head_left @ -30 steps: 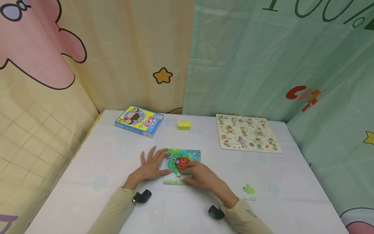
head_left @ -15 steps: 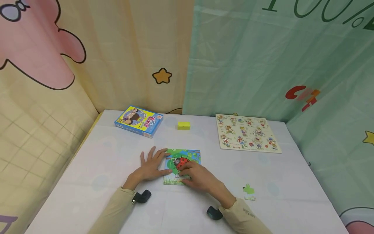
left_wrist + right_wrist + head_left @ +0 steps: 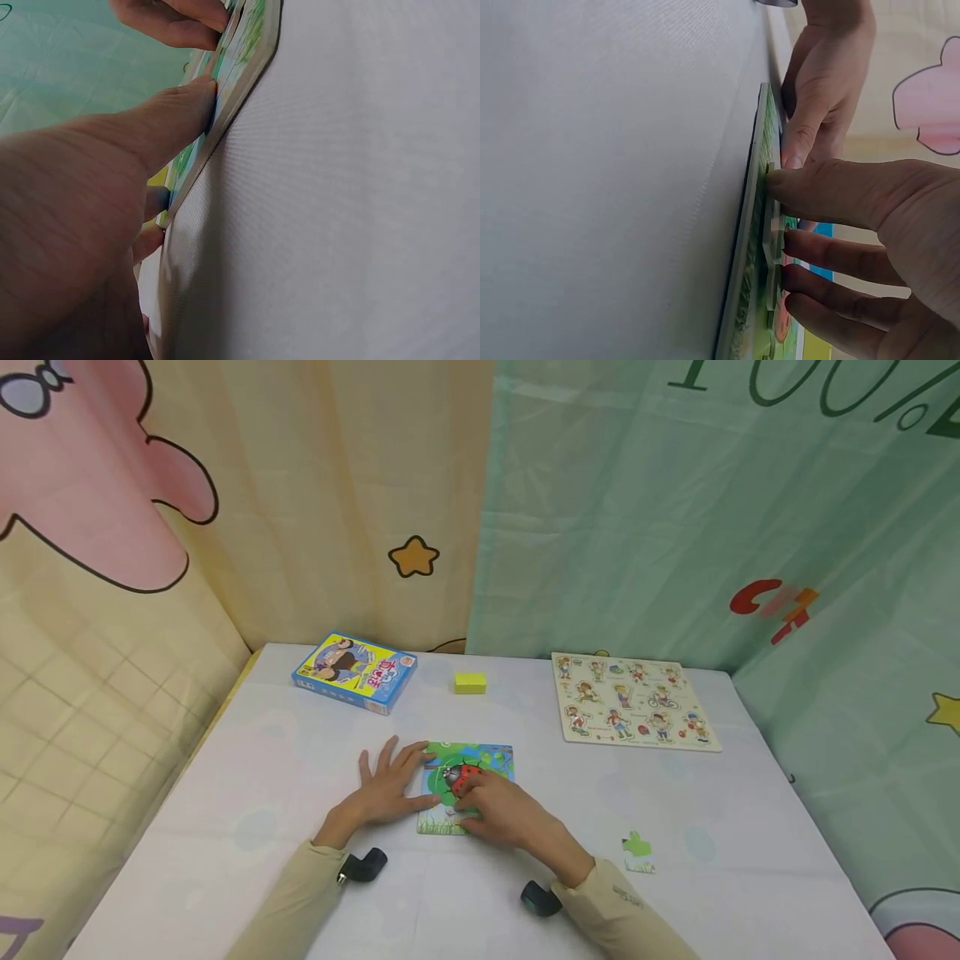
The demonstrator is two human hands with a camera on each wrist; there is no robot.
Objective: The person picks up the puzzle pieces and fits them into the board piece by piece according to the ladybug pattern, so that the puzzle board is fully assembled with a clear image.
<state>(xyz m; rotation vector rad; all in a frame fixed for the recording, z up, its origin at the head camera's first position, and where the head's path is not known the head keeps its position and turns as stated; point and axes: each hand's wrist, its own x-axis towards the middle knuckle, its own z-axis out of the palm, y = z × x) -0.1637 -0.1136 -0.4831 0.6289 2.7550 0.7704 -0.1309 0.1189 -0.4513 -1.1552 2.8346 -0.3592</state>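
A ladybug jigsaw puzzle (image 3: 442,822) lies on the white table. My left hand (image 3: 386,793) is spread at its left side, the thumb on the picture and the fingertips at the upper left edge. Over the lower right part is my right hand (image 3: 502,810). In the right wrist view its thumb and fingertips hold a puzzle piece (image 3: 769,225), which stands slightly above the board's surface. My right hand covers most of that piece in the head view. One loose green-and-white puzzle piece (image 3: 638,852) lies on the table to the right.
At the back left lies a blue-and-yellow box (image 3: 356,671). A small yellow block (image 3: 470,683) sits behind the puzzle. A wooden board with figures (image 3: 633,702) lies at the back right. Curtains (image 3: 600,527) stand behind the table.
My right hand has shifted slightly left with the puzzle piece, over the lower part of the puzzle. My left hand stays in place on the puzzle's left side.
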